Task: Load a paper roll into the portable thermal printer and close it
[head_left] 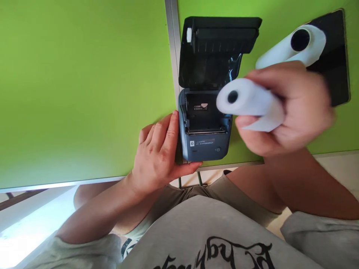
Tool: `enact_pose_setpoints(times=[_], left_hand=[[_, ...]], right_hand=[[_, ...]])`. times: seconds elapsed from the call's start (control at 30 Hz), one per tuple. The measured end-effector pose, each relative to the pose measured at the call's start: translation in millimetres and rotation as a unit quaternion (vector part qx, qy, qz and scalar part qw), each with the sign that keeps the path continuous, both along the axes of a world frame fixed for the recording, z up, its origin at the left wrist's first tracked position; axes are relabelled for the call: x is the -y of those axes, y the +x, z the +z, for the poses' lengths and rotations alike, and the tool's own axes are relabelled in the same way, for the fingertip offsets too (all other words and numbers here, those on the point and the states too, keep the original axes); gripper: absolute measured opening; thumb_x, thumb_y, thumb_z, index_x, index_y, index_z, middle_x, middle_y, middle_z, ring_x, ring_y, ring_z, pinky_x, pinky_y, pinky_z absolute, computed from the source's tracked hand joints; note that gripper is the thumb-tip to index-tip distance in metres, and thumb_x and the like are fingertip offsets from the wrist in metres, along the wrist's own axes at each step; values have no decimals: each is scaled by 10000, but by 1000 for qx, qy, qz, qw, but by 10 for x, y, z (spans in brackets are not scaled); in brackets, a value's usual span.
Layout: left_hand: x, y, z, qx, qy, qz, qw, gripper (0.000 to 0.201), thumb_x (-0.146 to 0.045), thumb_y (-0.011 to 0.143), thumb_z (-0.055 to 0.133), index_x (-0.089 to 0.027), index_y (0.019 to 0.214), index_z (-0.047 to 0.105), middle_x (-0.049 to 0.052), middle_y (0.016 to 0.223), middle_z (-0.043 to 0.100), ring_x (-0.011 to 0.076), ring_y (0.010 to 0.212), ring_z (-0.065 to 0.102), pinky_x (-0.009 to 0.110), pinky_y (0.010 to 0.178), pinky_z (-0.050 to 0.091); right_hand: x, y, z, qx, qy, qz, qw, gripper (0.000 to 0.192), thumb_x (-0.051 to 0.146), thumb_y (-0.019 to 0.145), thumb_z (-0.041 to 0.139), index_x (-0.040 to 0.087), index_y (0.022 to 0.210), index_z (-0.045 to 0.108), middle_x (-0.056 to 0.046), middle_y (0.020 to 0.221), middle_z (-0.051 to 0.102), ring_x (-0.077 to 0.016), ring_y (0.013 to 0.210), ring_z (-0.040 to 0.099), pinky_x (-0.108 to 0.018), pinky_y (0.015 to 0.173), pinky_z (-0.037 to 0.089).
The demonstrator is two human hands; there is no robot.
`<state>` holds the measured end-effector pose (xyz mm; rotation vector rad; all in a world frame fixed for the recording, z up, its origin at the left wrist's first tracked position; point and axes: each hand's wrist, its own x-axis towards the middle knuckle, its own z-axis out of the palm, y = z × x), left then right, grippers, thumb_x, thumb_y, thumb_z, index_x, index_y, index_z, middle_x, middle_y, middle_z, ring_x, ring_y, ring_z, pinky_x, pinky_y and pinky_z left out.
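Observation:
A small dark label printer (206, 144) sits on the green table with its lid (209, 67) swung up and its paper bay uncovered. No roll lies in the bay. My left hand (158, 151) rests along the printer's left side, fingers stretched out and thumb at its front edge. A white paper roll (248, 99) with a dark core hole is gripped in my right hand (300, 108), above the right side of the bay. The roll's loose paper end hangs toward my thumb. Motion slightly blurs this hand and roll.
Another white paper roll (283, 48), partly unwound, lies at the upper right, overlapping a dark flat device (333, 52) like a phone or tablet. A grey metal seam (173, 45) divides the green tabletop (84, 82). The table's front edge runs close to my lap.

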<state>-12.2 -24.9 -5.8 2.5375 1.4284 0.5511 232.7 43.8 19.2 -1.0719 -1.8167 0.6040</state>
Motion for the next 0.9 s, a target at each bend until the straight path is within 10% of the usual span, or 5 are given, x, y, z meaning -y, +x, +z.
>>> enact_pose_setpoints(times=[0.37,0.9], left_hand=[[-6,-8,33,3,-9,-3,1000,1026,-818,938,392,17,1535,363,246,1380,627,300,1251,606,381,1026,411],[-5,1,28,-4,3,-1,1000,1045,-808,926,432,62,1505,401,276,1339,632,321,1171,614,397,982,420]], right_hand=[[-1,-121,-241,56,6,48,997,429,352,785,785,279,1147,564,-3,1110,694,-153,878,669,-303,701,544],[-19,-132,-202,23,-13,100,995,452,192,811,745,280,1181,502,-8,1218,705,-199,1096,721,-371,868,618]])
